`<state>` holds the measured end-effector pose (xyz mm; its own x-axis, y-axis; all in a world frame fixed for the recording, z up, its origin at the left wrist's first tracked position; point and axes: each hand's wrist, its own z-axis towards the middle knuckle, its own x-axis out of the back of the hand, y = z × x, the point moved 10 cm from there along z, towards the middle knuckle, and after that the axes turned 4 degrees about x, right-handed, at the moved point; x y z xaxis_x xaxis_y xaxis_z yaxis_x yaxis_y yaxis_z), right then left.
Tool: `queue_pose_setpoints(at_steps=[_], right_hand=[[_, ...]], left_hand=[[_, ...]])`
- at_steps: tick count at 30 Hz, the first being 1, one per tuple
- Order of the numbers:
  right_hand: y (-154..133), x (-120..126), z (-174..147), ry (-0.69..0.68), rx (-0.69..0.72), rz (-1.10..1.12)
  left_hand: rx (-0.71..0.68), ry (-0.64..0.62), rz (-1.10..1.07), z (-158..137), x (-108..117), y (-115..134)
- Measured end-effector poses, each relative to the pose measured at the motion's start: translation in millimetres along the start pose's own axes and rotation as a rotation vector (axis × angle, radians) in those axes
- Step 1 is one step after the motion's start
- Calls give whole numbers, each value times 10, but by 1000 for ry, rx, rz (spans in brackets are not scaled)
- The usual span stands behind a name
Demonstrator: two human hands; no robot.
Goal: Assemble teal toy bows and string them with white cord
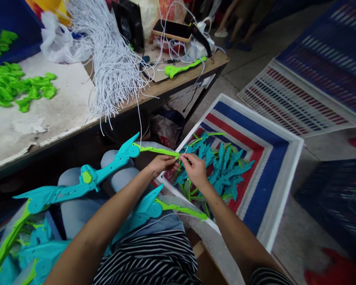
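Observation:
A teal toy bow (106, 172) with lime-green limbs lies across my knees. My left hand (163, 163) is closed around the tip of its green limb (158, 150). Beside it, my right hand (195, 169) pinches a thin white cord (185, 149) at that same tip; the fingertips hide where cord and limb meet. Under my forearms rests a second teal toy bow (145, 208), its green limb pointing right with a white cord along it. More teal and green bow pieces (44, 249) are heaped at my lower left.
A white-rimmed crate (295, 148) with striped lining holds many teal and green parts (225, 168). On the workbench (74, 89) lie a bundle of white cords (112, 67), green pieces (8, 87), a phone (172, 30) and a small fan (129, 25). Another person's legs (240, 19) show behind.

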<state>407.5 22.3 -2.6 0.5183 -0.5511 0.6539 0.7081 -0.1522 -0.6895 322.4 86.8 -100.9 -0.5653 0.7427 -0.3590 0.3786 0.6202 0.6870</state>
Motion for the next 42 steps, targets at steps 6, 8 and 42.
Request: queue_pose_setpoints(at_steps=[6,8,42], right_hand=[[-189,-11,169,-33,96,-400],[-294,-272,245,-238,180,-420],[-2154,-1484,275,-460,836,-184]], left_hand=[[-27,88,325,-16,41,-8],[-41,126,418,-102,122,-10],[-554,610,-610,-3154,1359,-201]])
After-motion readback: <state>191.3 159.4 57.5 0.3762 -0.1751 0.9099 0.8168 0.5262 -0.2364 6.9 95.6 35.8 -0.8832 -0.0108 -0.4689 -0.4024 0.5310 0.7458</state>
